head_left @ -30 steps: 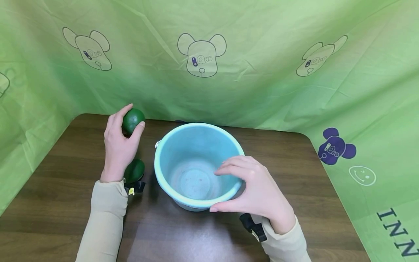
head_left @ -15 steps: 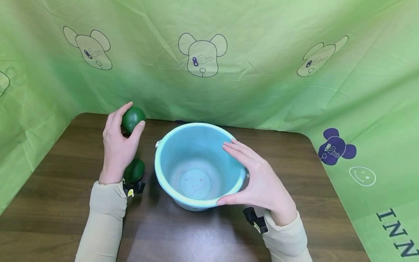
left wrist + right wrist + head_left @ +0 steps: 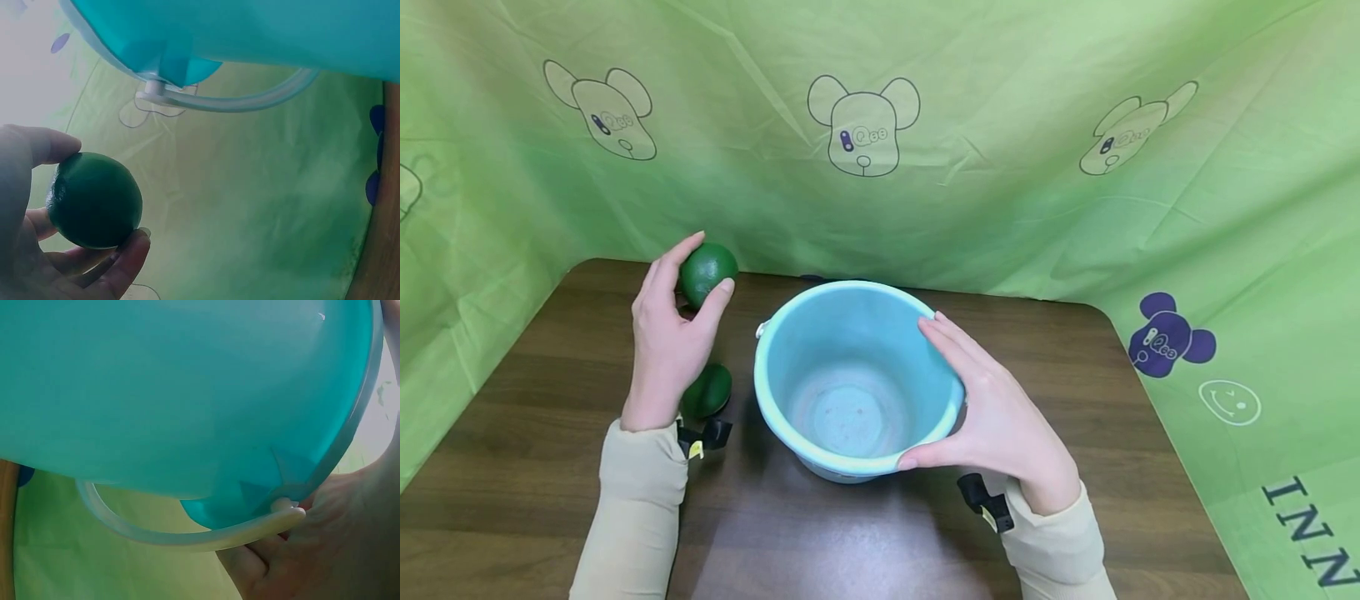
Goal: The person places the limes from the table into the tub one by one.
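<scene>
In the head view my left hand (image 3: 672,337) holds a round, dark green lime (image 3: 708,275) above the table's left side, between thumb and fingers. The left wrist view shows the same lime (image 3: 97,201) with fingertips on both its sides. A second green fruit (image 3: 707,392) lies under the left wrist, partly covered. A small reddish thing shows behind the left hand, mostly hidden. My right hand (image 3: 992,408) grips the rim of a light blue bucket (image 3: 857,287), thumb at the front and fingers at the right. In the right wrist view it lies beside the white bucket handle (image 3: 187,540).
The bucket stands upright in the middle of the brown wooden table (image 3: 820,542), and nothing is seen inside it. A green cloth (image 3: 970,208) printed with bear faces hangs behind the table and along both sides.
My right hand has moved from over the bucket's front right onto its right rim, then stayed there. The left hand has shifted slightly, lifting the lime a little.
</scene>
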### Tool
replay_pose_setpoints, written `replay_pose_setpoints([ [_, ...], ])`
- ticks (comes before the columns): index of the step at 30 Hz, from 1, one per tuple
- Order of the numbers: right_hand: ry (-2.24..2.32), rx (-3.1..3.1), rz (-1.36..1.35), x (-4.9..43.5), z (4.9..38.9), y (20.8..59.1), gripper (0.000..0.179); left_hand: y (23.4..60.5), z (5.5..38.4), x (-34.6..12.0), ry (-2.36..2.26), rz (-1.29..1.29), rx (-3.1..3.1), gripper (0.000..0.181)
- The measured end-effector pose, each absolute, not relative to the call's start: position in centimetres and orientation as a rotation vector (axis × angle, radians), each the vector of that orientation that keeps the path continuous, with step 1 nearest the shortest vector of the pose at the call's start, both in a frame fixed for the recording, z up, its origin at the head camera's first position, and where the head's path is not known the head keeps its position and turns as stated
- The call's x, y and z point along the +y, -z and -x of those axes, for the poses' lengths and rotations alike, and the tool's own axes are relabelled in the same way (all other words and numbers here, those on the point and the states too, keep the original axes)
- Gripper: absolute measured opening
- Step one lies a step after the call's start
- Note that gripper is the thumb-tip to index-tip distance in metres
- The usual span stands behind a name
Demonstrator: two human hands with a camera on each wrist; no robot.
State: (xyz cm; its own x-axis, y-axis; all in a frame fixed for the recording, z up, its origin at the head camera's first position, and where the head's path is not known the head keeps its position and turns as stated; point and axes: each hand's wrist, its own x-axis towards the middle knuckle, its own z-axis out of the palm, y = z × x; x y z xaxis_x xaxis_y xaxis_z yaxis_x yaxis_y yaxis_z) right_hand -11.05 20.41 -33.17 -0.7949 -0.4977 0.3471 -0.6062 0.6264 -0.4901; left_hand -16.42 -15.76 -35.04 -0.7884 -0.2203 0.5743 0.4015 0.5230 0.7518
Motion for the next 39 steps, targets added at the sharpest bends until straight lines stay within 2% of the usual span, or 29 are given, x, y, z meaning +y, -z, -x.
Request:
replay_pose_setpoints([
  [21, -0.913, -2.707, -0.884, 20.2, 11.0, 33.1, 0.138, 33.1, 14.1, -15.2, 1.416, 0.199, -2.086, 0.057],
  [39, -0.937, -2.745, -0.849, 20.4, 10.9, 33.0, 0.139, 32.5, 13.4, -14.7, 1.415, 0.287, -2.041, 0.055],
])
